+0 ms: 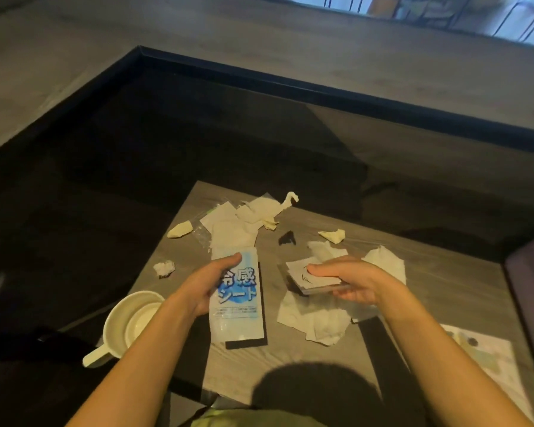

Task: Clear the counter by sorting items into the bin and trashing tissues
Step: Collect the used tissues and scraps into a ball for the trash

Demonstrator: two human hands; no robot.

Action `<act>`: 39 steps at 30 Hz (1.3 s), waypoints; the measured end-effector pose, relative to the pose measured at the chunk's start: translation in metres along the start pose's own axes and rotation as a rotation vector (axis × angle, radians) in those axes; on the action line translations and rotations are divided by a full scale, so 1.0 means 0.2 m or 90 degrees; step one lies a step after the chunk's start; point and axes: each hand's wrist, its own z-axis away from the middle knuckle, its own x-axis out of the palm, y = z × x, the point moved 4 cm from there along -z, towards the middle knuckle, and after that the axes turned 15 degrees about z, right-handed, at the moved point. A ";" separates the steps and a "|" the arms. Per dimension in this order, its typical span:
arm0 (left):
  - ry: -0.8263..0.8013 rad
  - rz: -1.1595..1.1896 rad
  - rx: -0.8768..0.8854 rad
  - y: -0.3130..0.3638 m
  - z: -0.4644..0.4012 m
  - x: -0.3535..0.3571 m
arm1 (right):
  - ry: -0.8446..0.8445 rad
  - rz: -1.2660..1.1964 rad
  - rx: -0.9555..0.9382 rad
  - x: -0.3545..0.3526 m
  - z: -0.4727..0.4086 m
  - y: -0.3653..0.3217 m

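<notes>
Hands | left hand (202,289) fingers clamp packet (236,295); right hand (350,283) pinches card stack (313,280) beside packet | risk: cards could slide out if tilted, scattering onto tissues (313,323) below

Two bare forearms, without sleeves, watch or rings, end in the left hand (204,291) and the right hand (356,280). Between the elbows, directly below the hands, lies a patch of olive-green garment (253,420), its cut indiscernible.
</notes>
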 end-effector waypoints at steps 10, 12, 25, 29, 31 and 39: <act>-0.217 0.052 -0.043 -0.17 -0.01 0.20 | 0.010 0.130 -0.186 0.26 0.00 -0.04; -0.183 0.047 -0.004 -0.15 0.00 0.18 | 0.050 0.187 -0.212 0.30 0.01 -0.10; 0.042 0.183 0.096 0.07 0.06 -0.15 | 0.303 0.502 -0.319 0.48 -0.46 -0.55; 0.070 0.190 0.133 0.20 0.10 -0.23 | 0.170 0.751 -0.301 0.60 -0.57 -0.55; 0.074 0.195 0.147 0.24 0.10 -0.25 | 0.150 0.750 -0.302 0.60 -0.56 -0.51; 0.062 0.197 0.128 0.26 0.01 -0.28 | 0.382 0.788 -0.286 0.40 -0.37 -0.33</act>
